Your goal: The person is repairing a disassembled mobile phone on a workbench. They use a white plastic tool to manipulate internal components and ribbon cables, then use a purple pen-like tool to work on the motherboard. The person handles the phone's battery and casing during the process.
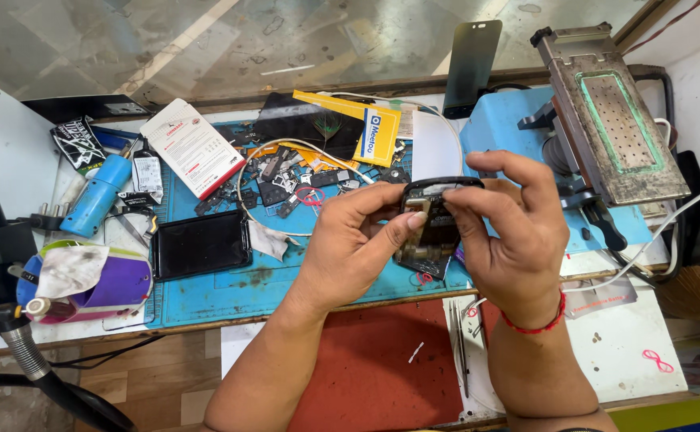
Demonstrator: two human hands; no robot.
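Both hands pinch one opened phone body (432,228), held upright above the front edge of the blue work mat (230,292). My left hand (348,250) clamps its left edge, thumb pressed against the inner face, fingers wrapped behind. My right hand (514,232) grips the right edge and top, index finger curled over the upper rim, thumb on the front. A red thread band (535,324) sits on my right wrist.

Phone body: dark, back off, brownish board parts showing low down; finer detail too small to read.

On the mat, left of my hands: a black phone frame (202,244) lying flat, a crumpled white wipe (268,240) touching its right side. Behind: a scatter of small black parts and a looped white cable (286,172). A red-and-white box (192,146) and a yellow packet (362,128) lie further back. Blue cylinder tool (99,194) at far left. Grey screen-separator plate (610,120) on a blue base at right. Tweezers (459,340) rest near my right wrist, on the white pad below.
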